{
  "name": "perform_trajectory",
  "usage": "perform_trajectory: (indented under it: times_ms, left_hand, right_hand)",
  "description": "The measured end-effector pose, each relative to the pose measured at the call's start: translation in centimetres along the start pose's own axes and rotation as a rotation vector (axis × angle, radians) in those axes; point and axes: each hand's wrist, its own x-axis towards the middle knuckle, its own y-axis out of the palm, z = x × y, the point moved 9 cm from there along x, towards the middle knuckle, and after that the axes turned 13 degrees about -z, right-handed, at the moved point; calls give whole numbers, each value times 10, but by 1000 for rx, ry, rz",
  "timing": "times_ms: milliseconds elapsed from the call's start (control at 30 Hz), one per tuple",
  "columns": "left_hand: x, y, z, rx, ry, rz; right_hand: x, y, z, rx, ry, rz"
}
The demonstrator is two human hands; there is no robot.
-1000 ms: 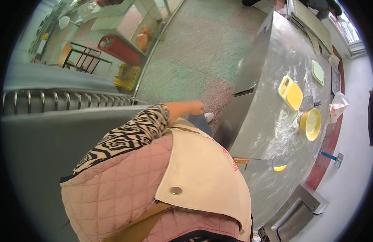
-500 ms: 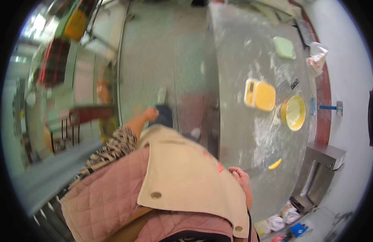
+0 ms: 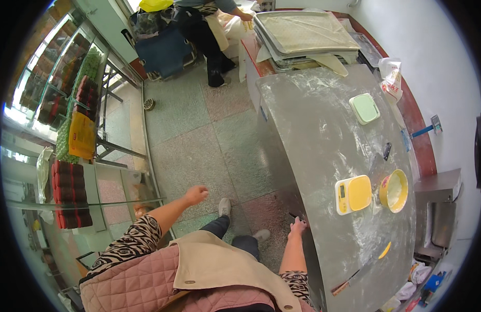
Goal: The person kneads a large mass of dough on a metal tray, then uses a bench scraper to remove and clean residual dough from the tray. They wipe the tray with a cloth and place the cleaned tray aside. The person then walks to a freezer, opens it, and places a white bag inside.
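Observation:
My left hand hangs over the tiled floor with its fingers curled closed, and nothing shows in it. Low beside the long edge of a floured metal table, my right hand is closed on a small dark object that pokes out past the fingers; its kind cannot be made out. On the tabletop stand a yellow-and-white kitchen scale and a yellow bowl with white powder in it. A long thin tool with a wooden handle lies near the table's near end, next to a yellow curved piece.
Stacked baking trays rest beyond the table's far end. A green-lidded box and a black item lie on the table. Glass display shelves line the left. Another person stands ahead near a blue container.
My view has shifted, bringing the trays and the other person into sight. My right hand has moved forward from beside my apron, and a dark object now shows in it. My left arm remains out.

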Motion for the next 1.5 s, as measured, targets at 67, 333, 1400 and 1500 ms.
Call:
perform_trajectory:
  times_ms: [67,333,1400,1500]
  left_hand:
    - [6,-16,38,68,-64,-63]
    - [-48,75,53,37,-72,172]
    - [376,-308,185,-381,-316,-770]
    - [355,-283,232,-525,-161,-749]
  right_hand:
    - [7,2,-4,159,40,-137]
    - [5,-7,6,-92,-232,136]
    - [-250,344,40,-945,-905,632]
    - [-349,463,71,-899,-1026,800]
